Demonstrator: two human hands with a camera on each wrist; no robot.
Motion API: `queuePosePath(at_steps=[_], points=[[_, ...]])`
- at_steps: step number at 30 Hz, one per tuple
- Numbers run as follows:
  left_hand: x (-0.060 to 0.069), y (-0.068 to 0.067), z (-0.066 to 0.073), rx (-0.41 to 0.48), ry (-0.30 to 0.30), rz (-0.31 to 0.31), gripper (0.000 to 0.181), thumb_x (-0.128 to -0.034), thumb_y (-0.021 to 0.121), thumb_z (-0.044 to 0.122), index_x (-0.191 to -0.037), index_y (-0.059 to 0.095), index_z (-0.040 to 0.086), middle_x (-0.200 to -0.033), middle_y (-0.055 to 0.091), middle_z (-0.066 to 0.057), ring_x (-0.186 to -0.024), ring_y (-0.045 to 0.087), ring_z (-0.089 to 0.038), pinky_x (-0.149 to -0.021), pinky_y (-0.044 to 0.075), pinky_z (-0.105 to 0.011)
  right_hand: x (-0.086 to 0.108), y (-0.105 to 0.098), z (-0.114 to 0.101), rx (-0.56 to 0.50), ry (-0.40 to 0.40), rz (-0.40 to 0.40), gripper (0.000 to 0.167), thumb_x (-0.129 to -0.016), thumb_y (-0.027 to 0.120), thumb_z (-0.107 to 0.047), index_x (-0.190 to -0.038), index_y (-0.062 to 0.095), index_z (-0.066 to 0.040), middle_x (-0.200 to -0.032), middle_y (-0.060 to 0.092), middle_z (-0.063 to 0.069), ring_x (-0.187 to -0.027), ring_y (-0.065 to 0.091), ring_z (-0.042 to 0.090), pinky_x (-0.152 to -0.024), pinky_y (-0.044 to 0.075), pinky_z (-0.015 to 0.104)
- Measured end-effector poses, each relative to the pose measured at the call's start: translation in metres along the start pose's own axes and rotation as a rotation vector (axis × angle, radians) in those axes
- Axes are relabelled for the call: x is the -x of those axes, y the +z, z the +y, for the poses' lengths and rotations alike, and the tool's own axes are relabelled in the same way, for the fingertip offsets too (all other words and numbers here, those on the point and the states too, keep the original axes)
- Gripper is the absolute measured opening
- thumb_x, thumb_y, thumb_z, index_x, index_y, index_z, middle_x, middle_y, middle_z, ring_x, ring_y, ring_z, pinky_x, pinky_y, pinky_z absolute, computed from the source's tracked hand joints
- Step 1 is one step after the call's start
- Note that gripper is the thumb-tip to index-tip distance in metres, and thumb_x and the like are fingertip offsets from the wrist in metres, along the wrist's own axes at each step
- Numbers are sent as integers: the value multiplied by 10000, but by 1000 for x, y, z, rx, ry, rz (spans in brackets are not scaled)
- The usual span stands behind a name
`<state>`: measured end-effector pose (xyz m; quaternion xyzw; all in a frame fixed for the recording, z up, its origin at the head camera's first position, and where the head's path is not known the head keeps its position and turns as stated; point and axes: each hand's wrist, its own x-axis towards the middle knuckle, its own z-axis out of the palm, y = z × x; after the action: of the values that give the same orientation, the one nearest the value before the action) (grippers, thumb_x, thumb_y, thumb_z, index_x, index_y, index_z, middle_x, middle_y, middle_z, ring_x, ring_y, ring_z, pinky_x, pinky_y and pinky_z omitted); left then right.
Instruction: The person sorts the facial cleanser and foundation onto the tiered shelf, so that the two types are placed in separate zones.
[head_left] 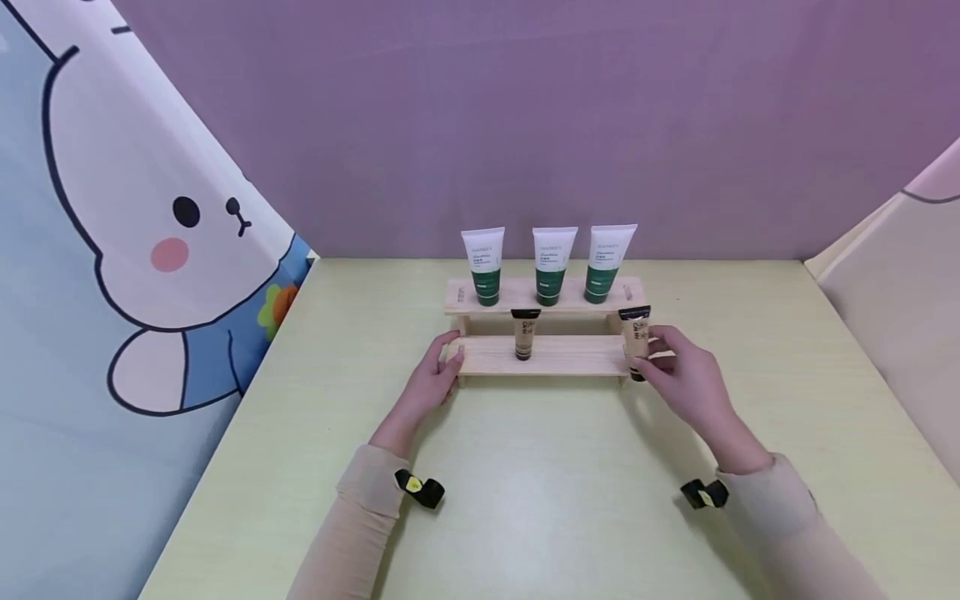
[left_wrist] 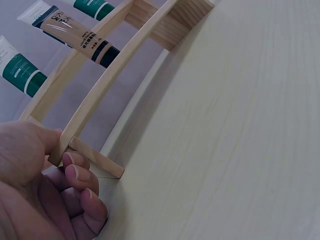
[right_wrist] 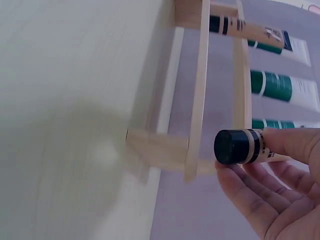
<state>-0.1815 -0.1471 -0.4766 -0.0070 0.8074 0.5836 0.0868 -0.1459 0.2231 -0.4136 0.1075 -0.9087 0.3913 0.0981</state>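
A two-tier wooden rack (head_left: 577,357) stands on the table. My left hand (head_left: 437,373) grips the left end of its lower shelf, thumb on top and fingers beneath, as the left wrist view shows. At the shelf's right end, my right hand (head_left: 686,375) pinches a beige tube with a black cap (right_wrist: 232,146), cap down. In the right wrist view the cap is apart from the shelf's edge. Another beige tube (head_left: 525,335) stands cap down near the middle of the lower shelf. Three white-and-green tubes (head_left: 551,265) stand on the upper shelf.
The pale wooden table (head_left: 525,492) extends around the rack. Behind it hangs a purple cloth (head_left: 525,125). A cloth with a cartoon animal (head_left: 172,308) hangs at the left, and a pale cloth (head_left: 900,292) at the right.
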Motion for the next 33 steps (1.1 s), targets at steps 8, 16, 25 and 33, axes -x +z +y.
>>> queuePosePath(at_steps=[8,16,25,33], points=[[1,1,1,12,-12,2,416,-1031,500,300,-1432,394,331,-587,460,-12,-454,407,-133,-436,329,-250,-21,27,-12,-97,-8,-25,351,-888,703,-36,-1186,527,17,-1030,645,225,-876,685,402,-725,568,451],[0,2,1,18,4,-3,404,-1031,499,291,-1422,404,329,-591,459,-16,-452,402,-130,-432,326,-249,-35,45,-18,-161,-11,-45,336,-884,701,-18,-1161,514,13,-1041,633,203,-924,679,389,-790,557,446],[-1,2,0,24,3,-6,403,-1034,497,277,-1422,403,327,-595,464,-27,-447,395,-128,-428,321,-247,-41,57,-17,-197,-14,-81,323,-897,677,5,-1149,476,26,-1093,611,236,-991,658,409,-835,544,435],[1,2,1,29,-18,-1,402,-1033,498,281,-1419,403,344,-605,467,-28,-454,396,-130,-432,321,-245,-42,59,-16,-199,-4,-109,344,-898,678,2,-1180,481,23,-1129,610,238,-1028,646,404,-850,537,431]])
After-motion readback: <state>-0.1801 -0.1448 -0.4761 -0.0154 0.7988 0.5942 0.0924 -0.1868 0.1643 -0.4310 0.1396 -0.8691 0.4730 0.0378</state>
